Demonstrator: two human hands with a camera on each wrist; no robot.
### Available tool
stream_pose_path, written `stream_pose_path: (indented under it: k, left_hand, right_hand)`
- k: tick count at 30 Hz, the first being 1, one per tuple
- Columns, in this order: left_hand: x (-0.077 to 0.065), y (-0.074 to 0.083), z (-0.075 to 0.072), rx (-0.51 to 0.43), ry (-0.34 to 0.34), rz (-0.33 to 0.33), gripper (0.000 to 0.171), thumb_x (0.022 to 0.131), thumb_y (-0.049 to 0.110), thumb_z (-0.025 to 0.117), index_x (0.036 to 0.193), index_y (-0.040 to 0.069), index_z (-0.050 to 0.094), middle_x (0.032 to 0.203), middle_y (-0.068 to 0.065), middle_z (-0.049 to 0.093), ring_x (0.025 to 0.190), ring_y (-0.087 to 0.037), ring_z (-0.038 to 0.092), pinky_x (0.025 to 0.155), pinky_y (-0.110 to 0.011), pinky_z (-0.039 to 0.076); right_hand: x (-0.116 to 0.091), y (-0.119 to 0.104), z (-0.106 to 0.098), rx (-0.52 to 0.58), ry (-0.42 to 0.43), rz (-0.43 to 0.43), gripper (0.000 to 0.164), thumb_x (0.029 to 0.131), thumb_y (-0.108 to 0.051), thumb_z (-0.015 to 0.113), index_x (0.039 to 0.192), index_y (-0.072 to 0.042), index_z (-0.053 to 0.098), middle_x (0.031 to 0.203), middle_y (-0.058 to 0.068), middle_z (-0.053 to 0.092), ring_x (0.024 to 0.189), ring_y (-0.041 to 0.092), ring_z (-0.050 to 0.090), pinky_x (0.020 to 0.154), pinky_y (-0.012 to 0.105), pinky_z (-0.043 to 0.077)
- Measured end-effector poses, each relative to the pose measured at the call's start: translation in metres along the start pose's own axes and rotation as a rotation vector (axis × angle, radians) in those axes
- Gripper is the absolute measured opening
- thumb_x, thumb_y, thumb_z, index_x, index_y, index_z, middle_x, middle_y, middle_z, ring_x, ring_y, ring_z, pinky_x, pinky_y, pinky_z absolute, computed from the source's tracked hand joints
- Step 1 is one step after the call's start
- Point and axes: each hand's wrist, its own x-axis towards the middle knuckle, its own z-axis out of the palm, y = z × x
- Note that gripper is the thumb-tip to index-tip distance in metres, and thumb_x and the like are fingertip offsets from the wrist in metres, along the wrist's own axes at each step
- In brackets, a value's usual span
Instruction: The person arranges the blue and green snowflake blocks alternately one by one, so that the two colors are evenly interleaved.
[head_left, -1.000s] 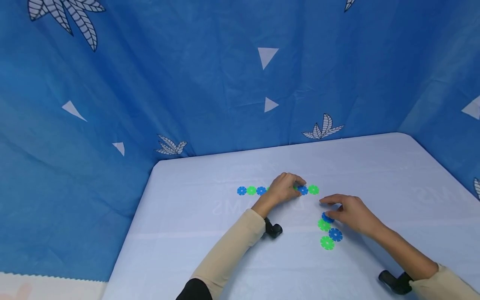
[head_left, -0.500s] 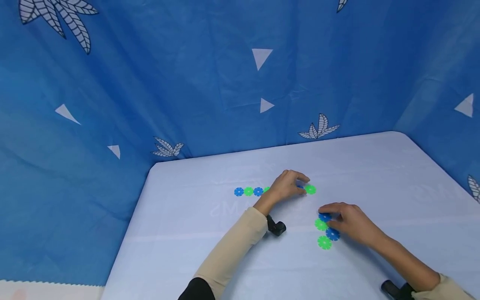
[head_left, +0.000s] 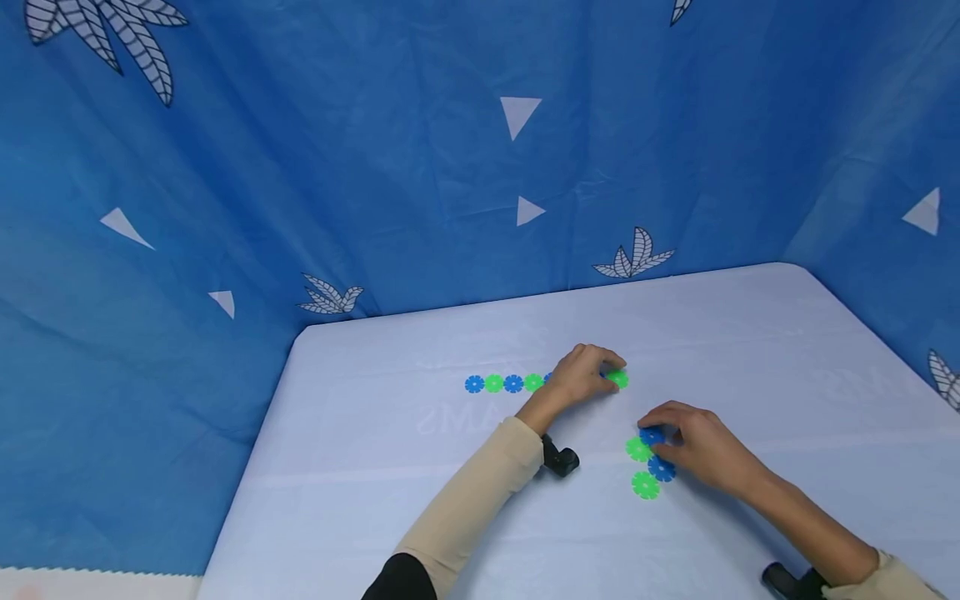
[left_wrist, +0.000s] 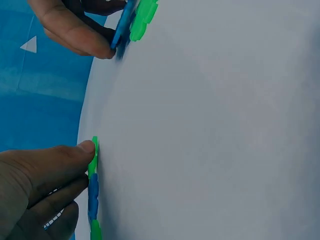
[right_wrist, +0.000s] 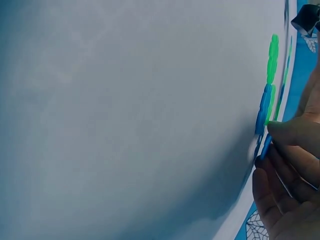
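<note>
My left hand (head_left: 577, 377) is at the right end of a straight row of blue and green notched plastic discs (head_left: 493, 383). Its thumb and fingers pinch the end green disc (head_left: 618, 379), whose edge shows under the thumb in the left wrist view; the hand hides the row's middle. Nearer and to the right, my right hand (head_left: 701, 440) pinches a blue disc (head_left: 652, 436) between thumb and fingers. Below that disc lie a green disc (head_left: 637, 450), another blue disc (head_left: 662, 469) and another green disc (head_left: 645, 486), in a zigzag.
A white cloth (head_left: 360, 467) covers the table. Behind it hangs a blue curtain (head_left: 420, 167) with white leaves and triangles. Black wrist devices (head_left: 561, 460) sit at both wrists, close above the cloth.
My left hand has slid right along the row, from the blue disc to the green end disc. My right hand has come down around the top blue disc. The head view has shifted slightly.
</note>
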Motion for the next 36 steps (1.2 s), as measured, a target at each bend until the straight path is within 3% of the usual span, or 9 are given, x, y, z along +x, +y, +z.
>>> stream_pose_path:
  k: [12, 26, 36]
  left_hand:
    - [0.001, 0.000, 0.002, 0.010, 0.010, -0.005, 0.033, 0.085, 0.014, 0.079, 0.118, 0.014, 0.073, 0.118, 0.005, 0.070, 0.114, -0.006, 0.059, 0.096, -0.018, 0.044]
    - [0.003, 0.000, 0.002, -0.001, 0.001, 0.001, 0.032, 0.083, 0.012, 0.080, 0.114, 0.013, 0.075, 0.112, 0.007, 0.072, 0.111, -0.004, 0.060, 0.096, -0.016, 0.042]
    - [0.003, 0.002, 0.003, 0.009, 0.006, -0.018, 0.031, 0.082, 0.012, 0.081, 0.113, 0.014, 0.076, 0.111, 0.007, 0.072, 0.110, -0.004, 0.060, 0.096, -0.017, 0.043]
  right_hand:
    - [0.002, 0.003, -0.006, -0.019, 0.028, 0.001, 0.030, 0.078, -0.003, 0.078, 0.108, -0.003, 0.073, 0.108, 0.007, 0.068, 0.104, 0.032, 0.063, 0.084, 0.052, 0.052]
    - [0.043, 0.010, -0.016, 0.001, 0.059, 0.067, 0.031, 0.082, 0.000, 0.074, 0.112, 0.006, 0.070, 0.111, 0.020, 0.066, 0.103, 0.039, 0.062, 0.086, 0.055, 0.051]
    - [0.064, 0.017, -0.012, -0.007, 0.058, 0.057, 0.031, 0.081, 0.003, 0.074, 0.111, 0.010, 0.069, 0.110, 0.025, 0.065, 0.104, 0.043, 0.061, 0.087, 0.055, 0.050]
